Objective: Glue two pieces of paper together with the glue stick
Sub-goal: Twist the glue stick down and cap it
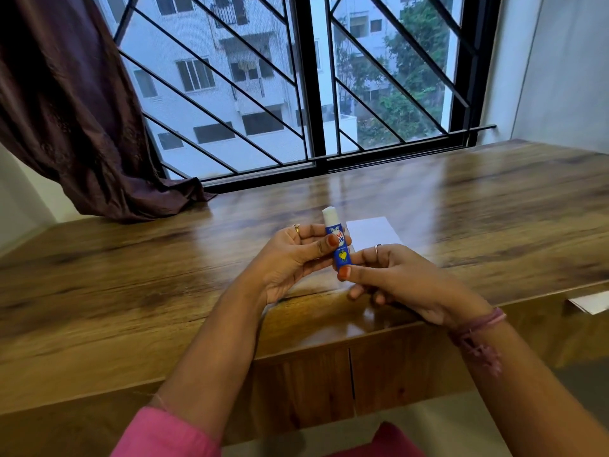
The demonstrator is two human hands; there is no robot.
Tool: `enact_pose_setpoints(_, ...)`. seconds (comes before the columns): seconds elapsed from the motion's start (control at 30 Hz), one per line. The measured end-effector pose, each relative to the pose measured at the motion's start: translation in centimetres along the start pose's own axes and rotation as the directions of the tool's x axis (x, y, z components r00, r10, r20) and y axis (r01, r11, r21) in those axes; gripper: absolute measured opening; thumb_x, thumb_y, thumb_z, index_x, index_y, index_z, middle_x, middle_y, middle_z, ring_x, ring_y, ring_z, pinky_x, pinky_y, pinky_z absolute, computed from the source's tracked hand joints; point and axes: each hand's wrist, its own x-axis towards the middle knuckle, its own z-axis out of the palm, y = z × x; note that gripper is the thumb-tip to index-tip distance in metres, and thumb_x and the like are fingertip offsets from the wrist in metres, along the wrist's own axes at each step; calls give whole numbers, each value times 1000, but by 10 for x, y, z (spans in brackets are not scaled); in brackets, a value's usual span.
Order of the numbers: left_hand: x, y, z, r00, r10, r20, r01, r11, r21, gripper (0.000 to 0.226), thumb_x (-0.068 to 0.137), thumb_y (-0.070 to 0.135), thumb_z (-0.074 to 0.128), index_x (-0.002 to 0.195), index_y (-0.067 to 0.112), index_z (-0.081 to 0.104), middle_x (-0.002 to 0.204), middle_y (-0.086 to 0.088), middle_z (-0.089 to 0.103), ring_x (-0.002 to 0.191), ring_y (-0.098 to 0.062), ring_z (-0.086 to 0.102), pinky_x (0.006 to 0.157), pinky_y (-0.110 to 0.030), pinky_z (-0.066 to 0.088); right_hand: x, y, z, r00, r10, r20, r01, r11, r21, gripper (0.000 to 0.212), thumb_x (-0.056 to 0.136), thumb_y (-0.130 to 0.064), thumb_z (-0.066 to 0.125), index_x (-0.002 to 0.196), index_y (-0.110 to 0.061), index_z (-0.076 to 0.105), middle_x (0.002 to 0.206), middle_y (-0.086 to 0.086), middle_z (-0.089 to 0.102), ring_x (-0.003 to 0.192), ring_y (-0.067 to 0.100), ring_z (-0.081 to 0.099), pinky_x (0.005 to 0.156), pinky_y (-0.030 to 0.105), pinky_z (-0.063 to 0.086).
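Head view: we see both hands raised over the desk (138, 278), sharing the glue stick (336, 247). Left hand (293, 258) grips the barrel, thumb across the label, half hiding the print. Right hand (392, 275) pinches the base, which is mostly covered. The white tip is bare and points up. Paper (372, 233) lies behind the stick, partly hidden. A white scrap (590, 303) is cut off at right.

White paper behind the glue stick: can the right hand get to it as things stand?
Probably yes, but not freely: the right hand pinches the base of the glue stick, which the left hand also holds. The white paper lies flat just beyond, nothing on it.
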Motion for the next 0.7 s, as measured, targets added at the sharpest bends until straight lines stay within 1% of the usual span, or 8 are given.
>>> enact_pose_setpoints(0.07, 0, -1, 0, 1000, -5, 5, 5, 1000, -1, 23, 73, 11, 70, 95, 6, 70, 99, -14, 73, 93, -21, 70, 73, -24, 55, 0, 0, -2, 1000, 17, -13, -17, 1000, 11, 15, 82, -18, 70, 94, -7, 70, 66, 1, 69, 55, 2, 58, 43, 11, 41)
enact_pose_setpoints(0.17, 0, -2, 0, 1000, -6, 12, 6, 1000, 7, 19, 71, 13, 73, 89, 9, 74, 100, -14, 72, 95, -22, 69, 75, -25, 55, 0, 0, 3, 996, 17, -87, -22, 998, -52, 13, 76, -22, 77, 81, -13, 70, 60, 2, 69, 43, 0, 51, 40, 10, 39)
enact_pose_setpoints(0.23, 0, -2, 0, 1000, -6, 13, 6, 1000, 10, 18, 71, 14, 73, 89, 10, 75, 101, -15, 72, 96, -22, 69, 75, -25, 55, 0, 0, 7, 989, -1, -145, -9, 997, -73, 20, 71, -23, 82, 78, -12, 67, 54, 2, 68, 39, 0, 52, 37, 11, 38)
enact_pose_setpoints(0.3, 0, -2, 0, 1000, -5, 14, 5, 1000, 0, 17, 72, 13, 72, 88, 10, 76, 100, -15, 72, 96, -22, 69, 75, -24, 55, 1, -1, 9, 985, -6, -170, -5, 998, -61, 28, 68, -23, 83, 82, -9, 64, 51, 0, 66, 42, 2, 56, 37, 13, 39)
enact_pose_setpoints(0.4, -1, -1, 1, 1000, 4, 3, -4, 1000, -4, 16, 72, 13, 71, 87, 11, 76, 98, -13, 73, 94, -20, 70, 74, -23, 55, -1, -3, 7, 996, 16, -90, -15, 1000, 12, 26, 74, -21, 79, 91, -8, 63, 58, -2, 69, 52, 4, 63, 41, 13, 45)
enact_pose_setpoints(0.5, -1, 0, 1, 1000, 6, 4, -6, 1000, 7, 14, 71, 12, 71, 84, 11, 77, 97, -13, 73, 92, -20, 70, 74, -23, 55, -2, -4, 1, 999, 35, 12, -36, 998, 53, 19, 81, -17, 72, 97, -8, 68, 71, 4, 68, 60, 6, 63, 44, 12, 47)
enact_pose_setpoints(0.6, -1, 0, 1, 1000, 3, 24, -3, 1000, 24, 15, 71, 13, 71, 85, 11, 77, 98, -13, 73, 94, -20, 69, 75, -24, 55, -2, -4, 0, 999, 36, -11, -36, 999, 5, 11, 78, -20, 75, 86, -13, 71, 65, 4, 69, 52, 4, 57, 43, 11, 44)
enact_pose_setpoints(0.7, -1, -1, 2, 999, 4, 33, -5, 1000, 31, 16, 71, 13, 72, 87, 10, 76, 99, -14, 73, 95, -21, 69, 76, -25, 55, -2, -2, 6, 996, 11, -87, -16, 999, -49, 20, 70, -21, 82, 79, -12, 67, 55, 0, 68, 44, 2, 56, 39, 11, 40)
